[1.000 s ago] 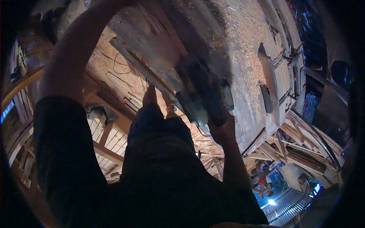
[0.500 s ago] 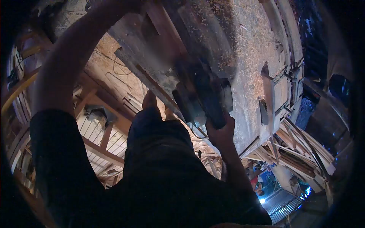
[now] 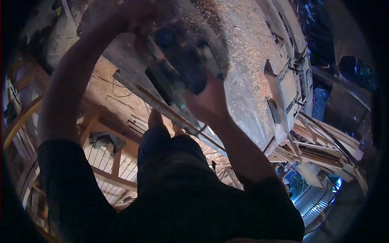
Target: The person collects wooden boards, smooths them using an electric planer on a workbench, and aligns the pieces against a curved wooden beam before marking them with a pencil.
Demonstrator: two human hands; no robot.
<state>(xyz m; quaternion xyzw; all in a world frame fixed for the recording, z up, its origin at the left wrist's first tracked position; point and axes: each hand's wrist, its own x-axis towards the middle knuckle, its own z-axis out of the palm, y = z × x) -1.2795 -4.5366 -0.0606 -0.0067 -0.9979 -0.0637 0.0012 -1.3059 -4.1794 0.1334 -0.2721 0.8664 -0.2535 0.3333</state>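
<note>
A dark, motion-smeared electric planer sits on a wooden piece over the workbench. My right hand is closed around its rear handle. A round bluish knob shows near the planer's front. At the top of the view, my left hand is close to that front end, dark and blurred. Its fingers cannot be made out, nor whether it touches the planer or the wood. Most of the wooden piece is hidden beneath the tool and in shadow.
Wood shavings cover much of the benchtop. A long straight edge strip runs along the bench's near side, by my legs. Stacked wooden strips lie at the right, and wooden frames stand at the lower left.
The planer and my right hand have moved forward and left, away from my body. My right arm is more outstretched. My left hand shows lower in the view, and the camera has shifted slightly.
</note>
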